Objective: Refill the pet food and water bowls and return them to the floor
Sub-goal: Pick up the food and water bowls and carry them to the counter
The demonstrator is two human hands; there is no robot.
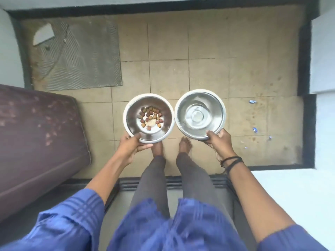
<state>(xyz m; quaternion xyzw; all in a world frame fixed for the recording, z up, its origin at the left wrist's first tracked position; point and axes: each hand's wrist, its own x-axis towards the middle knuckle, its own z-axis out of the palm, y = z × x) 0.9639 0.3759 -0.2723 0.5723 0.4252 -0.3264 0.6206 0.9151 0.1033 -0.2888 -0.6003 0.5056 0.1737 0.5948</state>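
Tunic [163, 227]; left hand [129, 147] grips food bowl [131, 122], right hand [220, 142] water bowl [183, 113].

Both my arms reach forward; my left hand [129, 148] grips the food bowl [130, 122] at its near rim, my right hand [218, 144] the water bowl [184, 115], thumbs on top.

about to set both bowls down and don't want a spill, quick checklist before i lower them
1. Left hand grips the food bowl's near rim: ok.
2. Right hand grips the water bowl's near rim: ok.
3. Kibble in the food bowl: ok.
4. Water in the water bowl: ok, ripples show.
5. Gap between the bowls: cannot tell, rims look touching.
6. Tiled floor ahead free of the blue scraps: ok, they lie to the right.
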